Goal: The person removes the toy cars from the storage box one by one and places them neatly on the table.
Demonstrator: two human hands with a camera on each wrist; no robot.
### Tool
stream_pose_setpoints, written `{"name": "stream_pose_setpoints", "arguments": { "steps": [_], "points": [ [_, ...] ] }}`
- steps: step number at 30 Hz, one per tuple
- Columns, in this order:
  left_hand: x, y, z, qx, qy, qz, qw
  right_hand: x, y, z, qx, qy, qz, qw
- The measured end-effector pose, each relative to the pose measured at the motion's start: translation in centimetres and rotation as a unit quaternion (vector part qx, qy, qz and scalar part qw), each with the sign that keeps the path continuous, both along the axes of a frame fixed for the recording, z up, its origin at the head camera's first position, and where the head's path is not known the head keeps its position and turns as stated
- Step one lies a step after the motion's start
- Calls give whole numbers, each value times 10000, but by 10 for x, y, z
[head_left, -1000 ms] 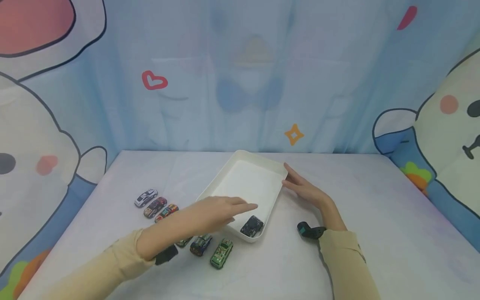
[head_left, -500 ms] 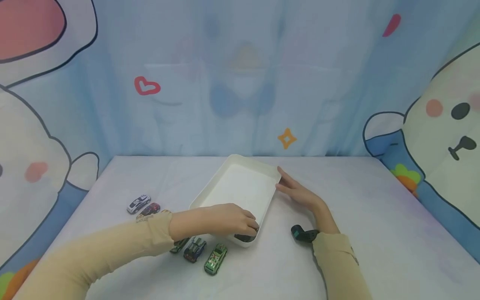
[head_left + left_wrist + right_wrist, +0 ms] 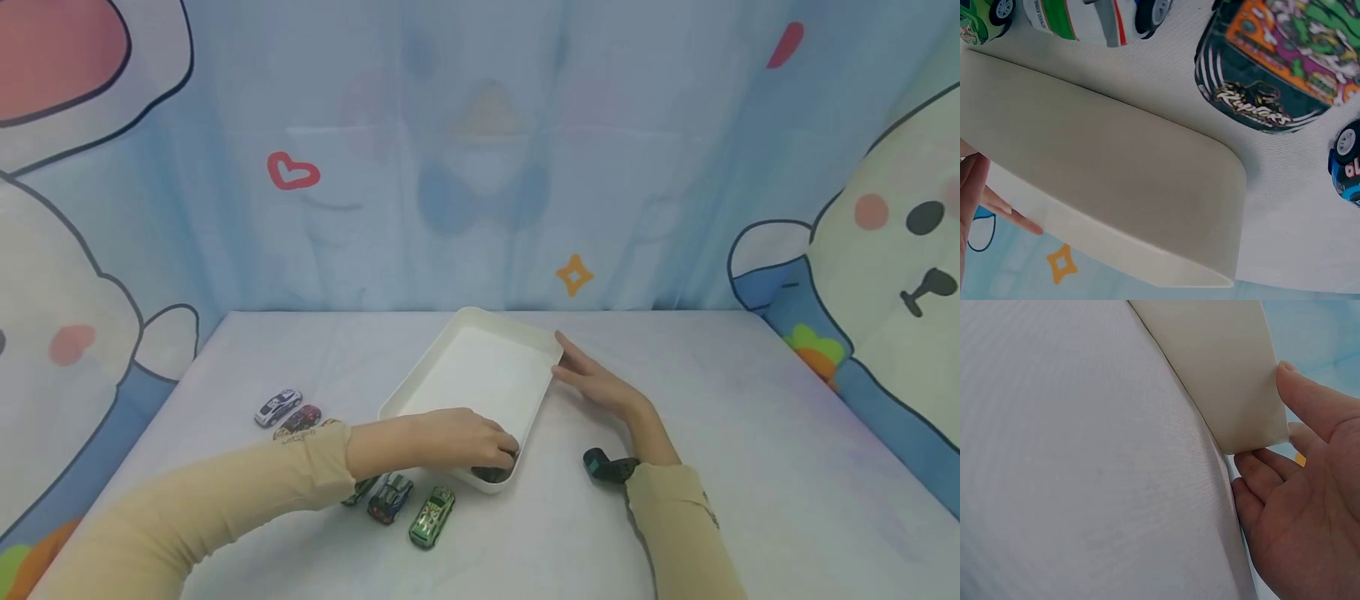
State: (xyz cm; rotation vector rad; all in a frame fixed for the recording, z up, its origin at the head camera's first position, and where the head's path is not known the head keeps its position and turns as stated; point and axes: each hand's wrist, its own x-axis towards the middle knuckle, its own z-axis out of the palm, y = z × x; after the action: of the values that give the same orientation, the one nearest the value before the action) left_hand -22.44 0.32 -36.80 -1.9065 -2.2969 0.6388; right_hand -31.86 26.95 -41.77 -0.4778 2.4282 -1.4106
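A white tray (image 3: 459, 361) lies slantwise mid-table. My left hand (image 3: 491, 446) reaches into its near corner, fingers curled down over a dark toy car (image 3: 491, 474) that is mostly hidden beneath them. My right hand (image 3: 581, 375) lies flat with straight fingers against the tray's right side. In the right wrist view those fingers (image 3: 1254, 469) touch the tray's corner (image 3: 1229, 381). The left wrist view shows the tray's outer wall (image 3: 1116, 187) with a black car with orange and green graphics (image 3: 1272, 69) just beside it.
Toy cars stand on the white cloth left of the tray: a green one (image 3: 432, 517), a dark blue one (image 3: 390, 498), a white one (image 3: 277, 407) and a dark red one (image 3: 300, 418). A black wrist device (image 3: 606, 466) sits by my right sleeve. A cartoon curtain closes the back.
My left hand, which was open above the tray a second ago, has come down and curled over the dark car in the near corner. My right hand has stayed against the tray.
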Motion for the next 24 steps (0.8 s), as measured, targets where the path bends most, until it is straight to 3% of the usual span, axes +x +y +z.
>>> {"name": "stream_pose_setpoints", "arguments": {
  "steps": [6, 14, 21, 24],
  "points": [
    [1, 1, 2, -154, 152, 217, 9995, -1, 0, 0, 9, 5, -12, 10000],
    [4, 3, 4, -54, 37, 504, 9987, -1, 2, -1, -27, 23, 40, 10000],
    [3, 1, 6, 243, -105, 982, 9948, 0, 1, 1, -21, 14, 63, 10000],
    [3, -2, 7, 464, -323, 1221, 9909, 0, 0, 2, -42, 0, 66, 10000]
  ]
}}
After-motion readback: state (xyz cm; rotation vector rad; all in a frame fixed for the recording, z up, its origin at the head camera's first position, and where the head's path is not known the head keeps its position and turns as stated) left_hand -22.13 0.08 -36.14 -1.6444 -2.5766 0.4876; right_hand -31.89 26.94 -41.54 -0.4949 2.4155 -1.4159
